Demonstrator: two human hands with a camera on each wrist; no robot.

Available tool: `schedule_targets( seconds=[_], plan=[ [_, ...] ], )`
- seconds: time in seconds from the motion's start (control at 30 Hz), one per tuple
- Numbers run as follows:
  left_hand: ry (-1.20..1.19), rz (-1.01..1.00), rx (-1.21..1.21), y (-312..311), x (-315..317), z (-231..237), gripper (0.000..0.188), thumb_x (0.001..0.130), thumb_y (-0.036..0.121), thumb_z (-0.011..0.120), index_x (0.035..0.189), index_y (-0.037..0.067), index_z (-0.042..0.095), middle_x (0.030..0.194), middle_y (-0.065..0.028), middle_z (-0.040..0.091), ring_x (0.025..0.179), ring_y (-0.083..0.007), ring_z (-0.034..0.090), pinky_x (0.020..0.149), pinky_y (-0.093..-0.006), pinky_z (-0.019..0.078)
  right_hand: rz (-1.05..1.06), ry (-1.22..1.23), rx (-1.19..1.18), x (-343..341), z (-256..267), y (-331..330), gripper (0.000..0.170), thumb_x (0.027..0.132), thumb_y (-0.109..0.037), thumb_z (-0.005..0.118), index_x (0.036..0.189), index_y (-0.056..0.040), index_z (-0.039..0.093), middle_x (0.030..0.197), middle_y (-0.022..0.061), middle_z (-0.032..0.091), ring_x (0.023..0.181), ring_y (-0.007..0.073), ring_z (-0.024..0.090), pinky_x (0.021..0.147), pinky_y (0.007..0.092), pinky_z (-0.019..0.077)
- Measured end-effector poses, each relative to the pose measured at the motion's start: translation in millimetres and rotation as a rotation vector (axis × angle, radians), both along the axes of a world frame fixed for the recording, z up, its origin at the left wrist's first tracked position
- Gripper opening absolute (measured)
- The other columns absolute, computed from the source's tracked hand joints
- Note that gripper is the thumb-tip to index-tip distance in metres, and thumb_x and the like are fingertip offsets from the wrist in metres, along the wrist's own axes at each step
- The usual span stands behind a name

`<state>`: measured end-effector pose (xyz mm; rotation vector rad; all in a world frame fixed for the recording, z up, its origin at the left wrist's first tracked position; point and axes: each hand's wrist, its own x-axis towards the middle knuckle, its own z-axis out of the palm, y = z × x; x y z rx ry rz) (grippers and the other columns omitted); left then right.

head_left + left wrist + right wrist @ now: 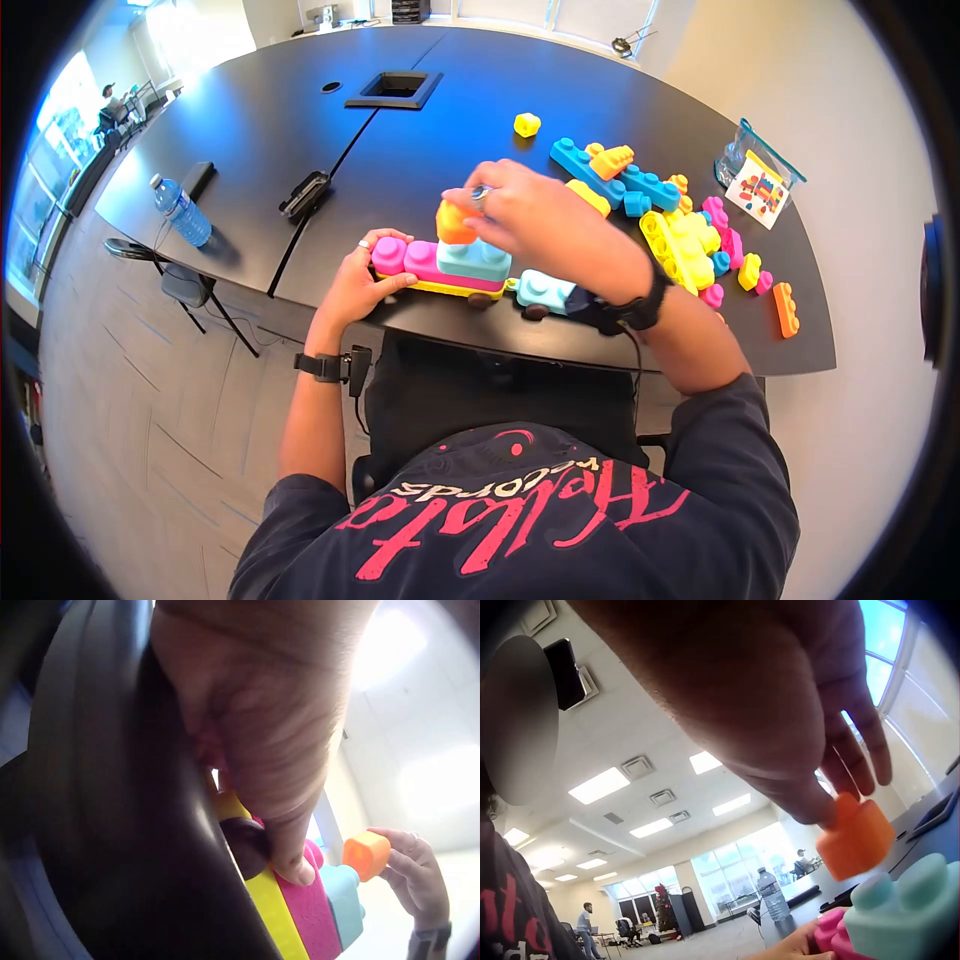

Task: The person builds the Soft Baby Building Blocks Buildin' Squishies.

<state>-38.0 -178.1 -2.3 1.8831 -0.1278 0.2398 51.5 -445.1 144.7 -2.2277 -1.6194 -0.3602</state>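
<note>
Dark table (270, 120); bottle (181, 212) left, loose blocks (685, 245) right, pouch (757, 170) beyond

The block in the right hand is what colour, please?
The block is orange, clearest in the right wrist view.

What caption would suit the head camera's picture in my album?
The right hand holds an orange block just above a light-blue block, while the left hand grips the pink-and-yellow stack beneath.

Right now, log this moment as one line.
left hand: grips wheeled stack | right hand: pinches orange block above light-blue block | bottle: upright
</note>
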Motion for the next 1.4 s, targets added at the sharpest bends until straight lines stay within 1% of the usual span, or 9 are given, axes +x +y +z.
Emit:
schedule_targets(
  seconds=[0.1, 0.17, 0.27, 0.47, 0.63, 0.73, 0.93, 1.2, 1.4],
  plan=[
    [-0.023, -0.033, -0.019, 0, -1, 0, 0.054, 0.087, 0.013, 0.088, 0.133, 0.007, 0.059, 0.118, -0.0048, 0.072, 0.102, -0.0109, 0.067, 0.085, -0.0286, 0.0576, -0.036, 0.074, -0.105, 0, -5, 9, 0.036, 0.097, -0.017, 0.068, 0.13, -0.0043, 0.071, 0.111, 0.0169, 0.065, 0.105, 0.0349, 0.066, 0.091, 0.0443, 0.0551],
    [-0.084, -0.014, 0.052, 0, 1, -3, 0.054, 0.088, 0.011, 0.086, 0.134, 0.005, 0.058, 0.123, -0.0062, 0.071, 0.109, -0.0122, 0.065, 0.094, -0.0302, 0.0554, 0.059, 0.13, -0.04, 1, -14, 5, 0.018, 0.094, -0.014, 0.068, 0.103, 0.0006, 0.071, 0.104, 0.0176, 0.064, 0.099, 0.0372, 0.067, 0.085, 0.0476, 0.0558],
    [-0.09, -0.046, 0.03, 4, 6, -11, 0.052, 0.089, 0.008, 0.083, 0.134, 0.004, 0.057, 0.128, -0.0078, 0.069, 0.113, -0.0128, 0.064, 0.095, -0.0305, 0.0551, 0.024, 0.126, -0.058, 0, -25, 7, 0.033, 0.095, -0.015, 0.068, 0.126, -0.0025, 0.071, 0.106, 0.0168, 0.062, 0.101, 0.0357, 0.068, 0.088, 0.0459, 0.0553],
    [-0.017, -0.046, -0.03, 5, 6, -16, 0.055, 0.091, 0.006, 0.08, 0.139, 0.003, 0.052, 0.133, -0.0105, 0.066, 0.118, -0.0174, 0.064, 0.104, -0.0327, 0.0513, 0.011, 0.097, 0.056, 2, -47, 10, 0.03, 0.097, -0.016, 0.068, 0.123, -0.0017, 0.072, 0.102, 0.0157, 0.059, 0.102, 0.0321, 0.066, 0.086, 0.0427, 0.0557],
    [-0.036, -0.05, 0.022, 5, 6, -13, 0.054, 0.091, 0.007, 0.081, 0.137, 0.002, 0.053, 0.134, -0.0105, 0.065, 0.122, -0.0177, 0.062, 0.106, -0.0336, 0.05, 0.017, 0.244, 0.116, 23, -25, -31, 0.046, 0.099, -0.029, 0.07, 0.142, -0.0126, 0.063, 0.13, 0.0169, 0.062, 0.125, 0.0341, 0.061, 0.104, 0.0451, 0.052],
    [-0.022, -0.037, 0.015, 3, 4, -9, 0.053, 0.09, 0.006, 0.082, 0.136, 0.002, 0.054, 0.135, -0.0113, 0.065, 0.123, -0.0183, 0.062, 0.107, -0.0342, 0.0496, -0.593, 0.236, 0.075, 76, 20, -81, 0.045, 0.1, -0.041, 0.068, 0.14, -0.0197, 0.065, 0.139, 0.0109, 0.063, 0.13, 0.0319, 0.061, 0.108, 0.0485, 0.0506],
    [-0.008, -0.031, -0.018, 1, 4, -9, 0.054, 0.088, 0.003, 0.082, 0.135, 0.003, 0.055, 0.135, -0.0109, 0.066, 0.123, -0.0182, 0.062, 0.108, -0.0345, 0.0494, -1.192, 0.11, -0.433, 246, -14, -245, 0.033, 0.097, -0.026, 0.066, 0.125, -0.0117, 0.074, 0.127, 0.0157, 0.074, 0.12, 0.0354, 0.07, 0.097, 0.0488, 0.0587],
    [-0.002, -0.01, -0.053, 1, 3, -9, 0.056, 0.085, 0.005, 0.085, 0.132, 0.001, 0.056, 0.136, -0.0128, 0.066, 0.124, -0.0198, 0.063, 0.109, -0.0358, 0.0494, -1.079, 0.332, -0.229, 313, -91, -314, 0.033, 0.089, -0.018, 0.078, 0.121, -0.0123, 0.075, 0.129, 0.0152, 0.074, 0.122, 0.0347, 0.068, 0.1, 0.0448, 0.0555],
    [-0.052, 0.006, 0.14, -1, -1, 4, 0.056, 0.086, 0.009, 0.083, 0.135, 0.003, 0.058, 0.127, -0.0073, 0.066, 0.117, -0.0165, 0.062, 0.104, -0.0335, 0.0501, -1.014, -0.232, -0.122, 318, -60, -287, 0.03, 0.098, -0.026, 0.068, 0.116, -0.0019, 0.068, 0.119, 0.0251, 0.064, 0.108, 0.0419, 0.069, 0.092, 0.0512, 0.0581]
  ],
)
